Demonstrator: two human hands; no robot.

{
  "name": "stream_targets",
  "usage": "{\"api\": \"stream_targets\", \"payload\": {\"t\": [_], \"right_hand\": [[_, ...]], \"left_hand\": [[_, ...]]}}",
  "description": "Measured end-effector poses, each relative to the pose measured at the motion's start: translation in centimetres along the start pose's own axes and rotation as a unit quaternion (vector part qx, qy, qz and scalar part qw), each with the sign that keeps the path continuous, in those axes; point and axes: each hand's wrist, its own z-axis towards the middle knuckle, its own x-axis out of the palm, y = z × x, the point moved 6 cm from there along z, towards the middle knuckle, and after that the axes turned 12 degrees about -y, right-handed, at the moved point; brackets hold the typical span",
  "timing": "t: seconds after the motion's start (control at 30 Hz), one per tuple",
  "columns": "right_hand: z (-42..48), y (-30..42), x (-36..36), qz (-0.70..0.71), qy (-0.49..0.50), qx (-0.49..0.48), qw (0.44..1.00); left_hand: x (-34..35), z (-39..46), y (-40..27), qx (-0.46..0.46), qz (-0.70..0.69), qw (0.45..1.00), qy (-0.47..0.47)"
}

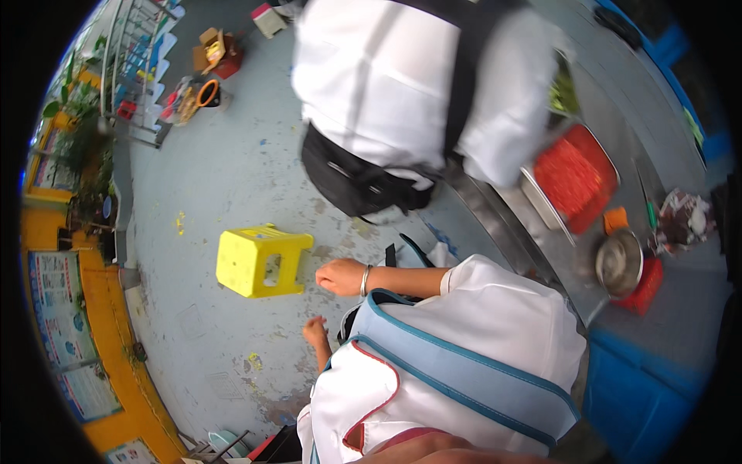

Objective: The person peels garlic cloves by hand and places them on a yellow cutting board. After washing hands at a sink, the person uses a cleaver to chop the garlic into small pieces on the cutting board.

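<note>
My right hand (343, 277), with a silver bangle at the wrist, hangs in front of me with its fingers curled loosely. I see nothing in it. Just beyond its fingertips in the picture stands a yellow plastic stool (240, 264) on the worn grey floor (191, 174). Lower down, my left hand (316, 332) is partly bent with its fingers slightly apart, and it shows no object. Neither hand appears to touch anything. My white sleeve and a light blue apron strap (464, 371) fill the lower right.
A person in white (382, 81) with black straps bends close ahead. At right, a steel counter (498, 214) bears a metal tray (548, 203) of chopped red food and a steel bowl (619, 261). A bucket (217, 104) and cardboard box (203, 55) stand upper left.
</note>
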Motion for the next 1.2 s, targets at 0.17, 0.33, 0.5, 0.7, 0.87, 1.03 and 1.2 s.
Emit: {"api": "stream_targets", "payload": {"t": [0.17,0.33,0.5,0.7,0.87,1.03,1.2], "right_hand": [[12.2,0.6,1.2,0.042,-0.01,-0.006,0.999],[22.3,-4.6,1.0,0.051,-0.14,0.083,0.985],[27.7,-7.7,-5.1,0.037,-0.39,0.168,0.904],[35.0,-9.7,-9.1,-0.024,-0.492,0.194,0.848],[41.6,-15.5,-14.1,-0.095,-0.527,0.224,0.814],[47.0,-25.2,-25.5,-0.178,-0.634,0.24,0.714],[51.7,-37.1,-43.7,-0.204,-0.716,0.324,0.585]], "left_hand": [[-5.3,8.3,7.0,-0.123,-0.053,0.99,-0.043],[-5.3,21.0,7.2,-0.175,-0.027,0.984,-0.011],[-1.9,39.5,-4.9,-0.084,-0.027,0.995,0.039],[11.0,53.1,-34.6,0.097,-0.039,0.981,0.164],[26.3,50.0,-57.0,0.231,-0.125,0.915,0.306],[36.3,44.6,-69.9,0.338,-0.11,0.852,0.384],[40.9,50.8,-77.2,0.328,-0.044,0.879,0.344]]}}
